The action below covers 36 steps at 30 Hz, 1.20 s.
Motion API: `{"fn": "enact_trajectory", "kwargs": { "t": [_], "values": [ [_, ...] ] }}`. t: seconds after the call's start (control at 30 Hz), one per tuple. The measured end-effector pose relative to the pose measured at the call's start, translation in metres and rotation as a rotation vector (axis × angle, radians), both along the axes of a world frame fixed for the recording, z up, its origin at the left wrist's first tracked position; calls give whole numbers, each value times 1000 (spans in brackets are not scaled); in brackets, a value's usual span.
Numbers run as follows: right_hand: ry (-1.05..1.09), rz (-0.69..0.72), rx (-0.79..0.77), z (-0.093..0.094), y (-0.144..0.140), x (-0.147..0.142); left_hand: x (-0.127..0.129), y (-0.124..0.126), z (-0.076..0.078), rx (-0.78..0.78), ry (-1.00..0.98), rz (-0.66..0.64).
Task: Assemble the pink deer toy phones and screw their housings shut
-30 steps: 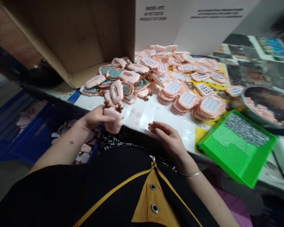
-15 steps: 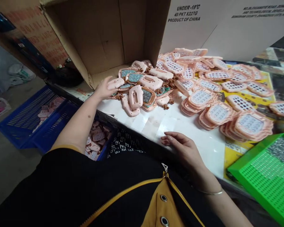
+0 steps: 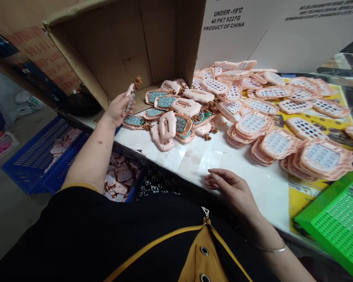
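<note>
**Pink shell lifted from the pile edge**

Pink plastic parts cover the worktop (image 3: 253,188); the left hand (image 3: 117,107) has one shell (image 3: 131,94) raised above the near-left edge of the loose pile (image 3: 176,113), in front of the open carton (image 3: 129,51); the grip is closed on the shell between thumb and fingers, the part held on edge with its brown antler trim (image 3: 138,81) uppermost, which probably keeps the flat faces free for handling.

The right hand (image 3: 233,192) rests on the bare white patch of the worktop near the body; its grip is relaxed and slack, fingers lightly curled, holding nothing.

Keypad fronts (image 3: 276,143) sit in neat stacks to the right of the pile, apart from the loose shells, so the two part types appear sorted; a green tray (image 3: 335,223) sits at the far right edge; blue crates (image 3: 47,149) below the worktop on the left hold more pink parts, within reach of the left arm.
</note>
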State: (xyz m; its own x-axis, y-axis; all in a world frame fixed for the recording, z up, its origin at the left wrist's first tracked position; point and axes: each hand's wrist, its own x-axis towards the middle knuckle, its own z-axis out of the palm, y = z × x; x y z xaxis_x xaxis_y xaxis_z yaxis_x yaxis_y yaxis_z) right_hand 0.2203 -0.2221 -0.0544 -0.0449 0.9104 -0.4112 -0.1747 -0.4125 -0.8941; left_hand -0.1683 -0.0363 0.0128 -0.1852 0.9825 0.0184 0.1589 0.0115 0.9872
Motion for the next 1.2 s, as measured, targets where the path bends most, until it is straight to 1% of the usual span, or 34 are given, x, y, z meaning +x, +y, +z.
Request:
{"fn": "enact_trajectory", "kwargs": {
  "t": [0.07, 0.1, 0.17, 0.2, 0.27, 0.33, 0.4, 0.47, 0.5, 0.53, 0.6, 0.67, 0.73, 0.77, 0.83, 0.9, 1.0, 1.03, 1.1, 1.2],
  "values": [
    [9, 9, 18, -2, -1, 1, 11, -17, 10, -11, -272, -23],
    [13, 11, 26, -2, -1, 1, 19, -27, 16, -10, -366, -50],
    [17, 12, 42, -3, -2, 0, 43, -49, 25, 16, -507, -117],
    [21, 15, 49, -3, -3, -1, 57, -60, 28, 2, -555, -168],
    [33, 35, 69, 0, -4, -2, 87, -82, 29, -25, -646, -255],
    [33, 70, 90, 6, -2, 1, 119, -101, 22, -66, -759, -351],
    [-4, 68, 133, 15, 0, 9, 150, -115, 9, -160, -873, -494],
    [-73, 1, 227, 25, 1, 20, 178, -124, -8, -333, -968, -630],
    [-116, -46, 289, 30, 1, 25, 191, -126, -16, -422, -999, -679],
    [-164, -94, 354, 34, 1, 30, 201, -126, -24, -496, -1018, -717],
    [-285, -178, 478, 37, 1, 36, 216, -125, -38, -586, -1035, -766],
    [-406, -259, 591, 36, 4, 37, 224, -122, -47, -621, -1038, -807],
    [-461, -335, 653, 31, 10, 34, 226, -119, -51, -624, -1044, -847],
    [-447, -364, 650, 29, 14, 32, 226, -118, -53, -624, -1048, -869],
    [-350, -391, 584, 27, 25, 28, 226, -117, -54, -623, -1056, -904],
    [-228, -338, 475, 29, 36, 24, 225, -118, -55, -626, -1062, -934],
    [-96, -170, 331, 35, 47, 19, 224, -118, -56, -634, -1064, -963],
    [-73, -135, 302, 36, 49, 17, 224, -118, -57, -645, -1064, -971],
    [-62, -122, 286, 38, 51, 13, 223, -118, -57, -673, -1069, -979],
    [-139, -190, 318, 36, 47, 7, 222, -117, -57, -690, -1080, -967]
  ]
}}
